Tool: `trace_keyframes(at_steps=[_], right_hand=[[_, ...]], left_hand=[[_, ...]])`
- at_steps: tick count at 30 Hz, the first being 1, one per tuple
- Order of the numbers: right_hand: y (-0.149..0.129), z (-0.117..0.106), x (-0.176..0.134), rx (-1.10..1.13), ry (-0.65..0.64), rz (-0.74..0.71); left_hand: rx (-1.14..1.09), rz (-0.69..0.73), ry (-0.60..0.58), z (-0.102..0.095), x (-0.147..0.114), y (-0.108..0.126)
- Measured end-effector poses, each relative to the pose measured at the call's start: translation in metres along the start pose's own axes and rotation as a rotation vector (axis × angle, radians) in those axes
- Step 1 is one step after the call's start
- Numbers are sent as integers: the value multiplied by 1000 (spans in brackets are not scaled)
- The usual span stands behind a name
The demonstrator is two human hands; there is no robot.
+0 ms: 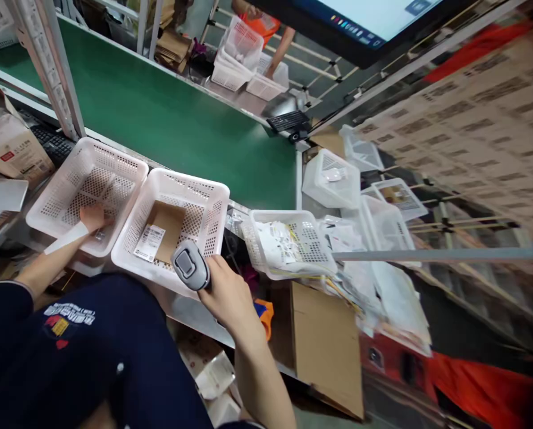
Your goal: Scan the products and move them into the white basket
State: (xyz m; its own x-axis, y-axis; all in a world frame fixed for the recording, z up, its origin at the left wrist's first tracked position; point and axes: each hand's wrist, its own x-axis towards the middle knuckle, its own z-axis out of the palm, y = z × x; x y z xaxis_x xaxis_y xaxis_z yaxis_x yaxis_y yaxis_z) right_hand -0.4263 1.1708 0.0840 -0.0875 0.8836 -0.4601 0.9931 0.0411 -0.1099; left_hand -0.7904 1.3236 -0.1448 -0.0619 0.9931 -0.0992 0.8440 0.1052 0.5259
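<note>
My right hand [225, 288] is wrapped round the handle of a grey barcode scanner [190, 266], held over the front edge of the right white basket [118, 255]. In that basket lies a flat brown cardboard parcel [172, 221] with a white printed label [149, 242]. My left hand [93, 218] reaches down into the left white basket [47, 211], its fingers curled near the bottom. Beside it is a small clear packet [100, 235]. What the left fingers hold, if anything, is too small to make out.
Behind the baskets runs a green conveyor belt [168, 119]. A third basket [308, 238] holds papers at the right, above a cardboard box [326, 351]. A monitor [346, 24] hangs overhead. Across the belt, a person's arm [281, 50] reaches into a basket.
</note>
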Motion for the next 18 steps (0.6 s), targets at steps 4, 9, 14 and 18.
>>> trace_keyframes(at_steps=[4,9,14,18], right_hand=[[-6,-3,5,-23,-2,-50],[-10,-6,12,-17,62,-94],[-26,-11,21,-53,102,-105],[-33,-11,24,-96,95,-72]], left_hand=[[143,-146,-13,5,-6,8],[-55,369,54,-16,10,44],[-134,740,-17,-16,-4,97],[-123,834,-79,-3,-27,129]])
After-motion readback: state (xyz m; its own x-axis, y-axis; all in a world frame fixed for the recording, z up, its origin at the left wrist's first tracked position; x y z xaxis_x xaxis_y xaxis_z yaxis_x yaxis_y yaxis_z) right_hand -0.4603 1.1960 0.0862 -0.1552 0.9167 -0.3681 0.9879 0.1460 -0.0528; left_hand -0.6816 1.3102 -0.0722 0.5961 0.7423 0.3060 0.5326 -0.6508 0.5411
